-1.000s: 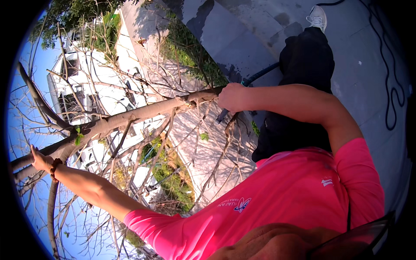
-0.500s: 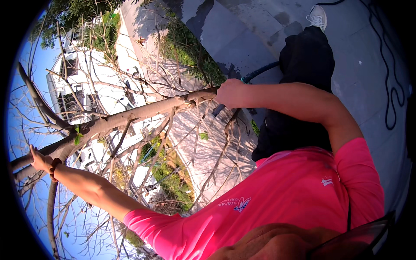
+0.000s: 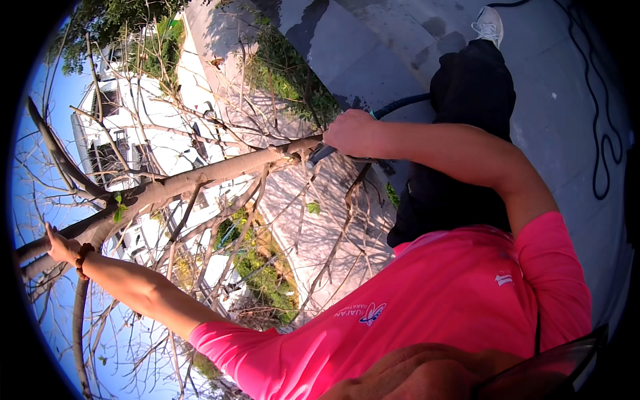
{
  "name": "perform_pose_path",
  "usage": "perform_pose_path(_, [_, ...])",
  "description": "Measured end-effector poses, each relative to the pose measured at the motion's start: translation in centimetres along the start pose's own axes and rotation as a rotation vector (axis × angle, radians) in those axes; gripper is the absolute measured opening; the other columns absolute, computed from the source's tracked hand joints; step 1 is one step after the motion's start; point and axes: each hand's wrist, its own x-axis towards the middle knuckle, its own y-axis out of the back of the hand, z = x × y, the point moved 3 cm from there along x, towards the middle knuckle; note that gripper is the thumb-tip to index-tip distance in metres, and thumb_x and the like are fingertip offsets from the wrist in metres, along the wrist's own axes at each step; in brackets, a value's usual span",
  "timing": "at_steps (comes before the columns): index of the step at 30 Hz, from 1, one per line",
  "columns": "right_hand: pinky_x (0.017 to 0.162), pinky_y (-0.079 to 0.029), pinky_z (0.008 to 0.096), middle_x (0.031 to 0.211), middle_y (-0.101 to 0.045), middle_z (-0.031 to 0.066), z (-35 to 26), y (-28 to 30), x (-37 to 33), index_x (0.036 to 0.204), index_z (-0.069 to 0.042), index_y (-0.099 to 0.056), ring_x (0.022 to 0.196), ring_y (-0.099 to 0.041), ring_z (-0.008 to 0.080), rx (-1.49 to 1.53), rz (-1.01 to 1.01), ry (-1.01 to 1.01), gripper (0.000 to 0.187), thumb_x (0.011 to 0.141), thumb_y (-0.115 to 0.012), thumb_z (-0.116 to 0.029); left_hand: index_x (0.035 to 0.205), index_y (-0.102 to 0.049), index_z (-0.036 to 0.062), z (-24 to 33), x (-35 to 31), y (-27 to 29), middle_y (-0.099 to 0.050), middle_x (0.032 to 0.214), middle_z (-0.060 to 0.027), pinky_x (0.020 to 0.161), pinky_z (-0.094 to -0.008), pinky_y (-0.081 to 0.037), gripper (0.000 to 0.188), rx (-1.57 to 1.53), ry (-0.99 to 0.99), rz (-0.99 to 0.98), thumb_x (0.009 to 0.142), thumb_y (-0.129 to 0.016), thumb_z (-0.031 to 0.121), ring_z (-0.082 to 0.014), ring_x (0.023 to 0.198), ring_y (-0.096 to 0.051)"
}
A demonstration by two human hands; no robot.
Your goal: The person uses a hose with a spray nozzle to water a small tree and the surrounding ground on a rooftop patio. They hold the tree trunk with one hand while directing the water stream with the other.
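A thick bare tree branch (image 3: pixel 220 172) slants from the lower left up to the middle of the view. My left hand (image 3: pixel 63 247) grips it at the far left, fingers wrapped round the wood and partly hidden; a brown beaded bracelet (image 3: pixel 83 260) circles that wrist. My right hand (image 3: pixel 350 133) is closed round a dark hose (image 3: pixel 403 103), beside the branch's near end, which passes behind the hand. The hose's blunt end (image 3: pixel 320 157) pokes out below my fist, close under the branch. Whether my fist also touches the wood I cannot tell.
Thin twigs (image 3: pixel 347 207) spread below and around the branch. Beyond the edge of the grey tiled floor (image 3: pixel 373 60), partly wet, lie shrubs (image 3: pixel 287 67) and a paved path (image 3: pixel 313 227) far below. A black cable (image 3: pixel 600 133) lies on the tiles at right. White buildings (image 3: pixel 133 133) stand beyond.
My right hand has shifted slightly left along the branch, and the hose end has moved left and up with it. My left hand stays in place.
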Motion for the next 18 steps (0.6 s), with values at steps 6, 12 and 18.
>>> perform_pose_path(6, [0.073, -0.057, 0.0445, 0.086, -0.073, 0.0098, -1.6, -3.1, -0.7, 0.089, -0.008, -0.074, 0.090, -0.072, 0.0308, -0.066, -0.298, 0.151, 0.028, 0.074, -0.082, -0.030, 0.094, -0.067, -0.0120, 0.3, -0.3, 0.1, -0.072, 0.089, -0.0151, 0.075, -0.0357, -0.055, 0.042, -0.108, -0.044, 0.016, 0.073, -0.090, 0.016, -0.0223, 0.079, -0.067])
perform_pose_path(12, [0.070, -0.058, 0.0429, 0.089, -0.074, 0.0098, -0.1, -0.6, 0.2, 0.090, -0.010, -0.076, 0.090, -0.073, 0.0285, -0.022, -0.110, 0.020, 0.018, 0.079, -0.077, -0.024, 0.099, -0.061, -0.0122, 0.6, -0.5, -0.4, -0.071, 0.094, -0.0168, 0.076, -0.0355, -0.056, 0.047, -0.095, -0.019, 0.009, 0.074, -0.090, 0.015, -0.0232, 0.082, -0.067])
perform_pose_path(18, [0.071, -0.058, 0.0416, 0.094, -0.075, 0.0104, -0.6, -1.4, -0.3, 0.093, -0.009, -0.077, 0.093, -0.072, 0.0288, -0.061, -0.179, 0.050, 0.020, 0.080, -0.077, -0.024, 0.099, -0.060, -0.0131, 0.5, -0.5, -0.4, -0.070, 0.094, -0.0177, 0.076, -0.0356, -0.057, 0.048, -0.133, -0.021, -0.006, 0.073, -0.090, 0.014, -0.0241, 0.082, -0.067])
